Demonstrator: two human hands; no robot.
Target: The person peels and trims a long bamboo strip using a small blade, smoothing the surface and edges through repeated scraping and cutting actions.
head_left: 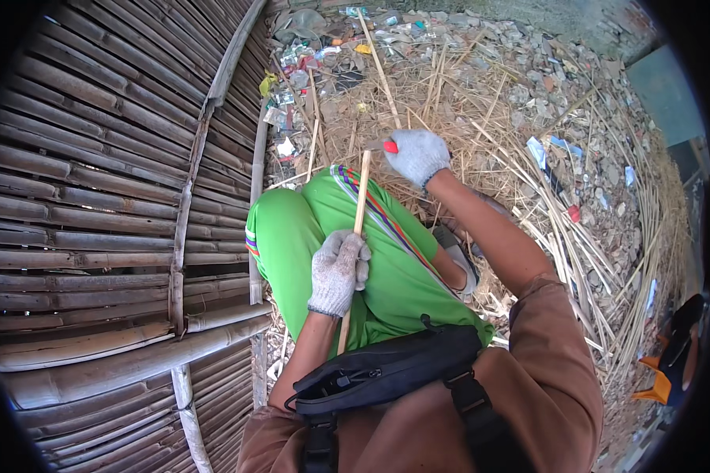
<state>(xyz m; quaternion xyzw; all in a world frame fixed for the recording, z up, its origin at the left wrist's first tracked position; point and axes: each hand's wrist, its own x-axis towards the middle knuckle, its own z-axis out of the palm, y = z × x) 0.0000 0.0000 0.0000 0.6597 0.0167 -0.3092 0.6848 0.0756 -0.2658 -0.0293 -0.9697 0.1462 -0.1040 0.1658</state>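
Observation:
My left hand point(339, 272), in a pale knit work glove, is closed round a thin bamboo strip point(362, 193). The strip stands lengthwise over my lap, its lower end running down to the black waist bag. My right hand point(420, 155), gloved too, grips a red-handled knife point(390, 147). Its short blade points left and lies at the far tip of the strip; whether it touches the wood I cannot tell. Most of the knife's handle is hidden inside the right glove.
A slatted bamboo wall point(95, 197) runs along my left. Long split bamboo strips point(584, 276) lie in a heap to my right. Shavings and straw point(469, 98) cover the ground ahead, with litter point(300, 71) at the far left. A black bag point(394, 370) crosses my waist.

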